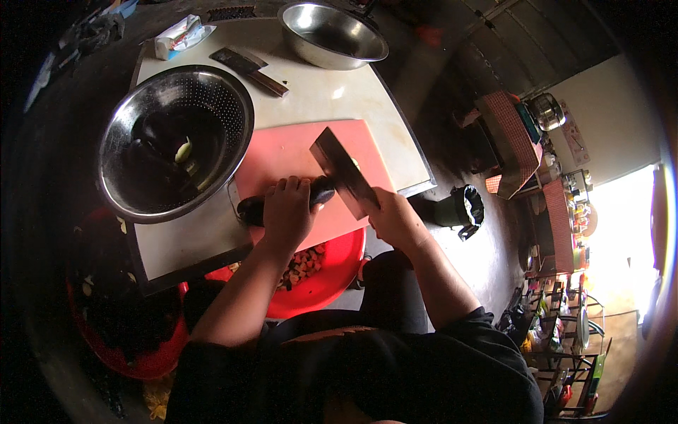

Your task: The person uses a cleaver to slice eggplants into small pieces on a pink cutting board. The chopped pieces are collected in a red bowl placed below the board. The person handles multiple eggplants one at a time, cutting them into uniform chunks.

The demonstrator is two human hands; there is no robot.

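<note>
A dark eggplant [322, 192] lies across a pink cutting board [275, 151] near the front of the table. My left hand [288, 206] grips it from above, covering its middle. In my right hand [394, 217] is a cleaver [339, 167], its broad blade beside the eggplant's right end. Whether the blade touches the eggplant I cannot tell. A small pale piece [354, 162] shows just past the blade. Under the board's near edge, a red basin [339, 270] holds diced pieces [304, 265], partly hidden by my left forearm.
A steel colander [241, 132] with dark eggplants stands at the left. Behind it lie a second cleaver [243, 63] and a plastic packet [183, 37]. A steel bowl [339, 45] sits at the table's far edge. On the floor are another red basin [159, 360] and a lined bin [461, 206].
</note>
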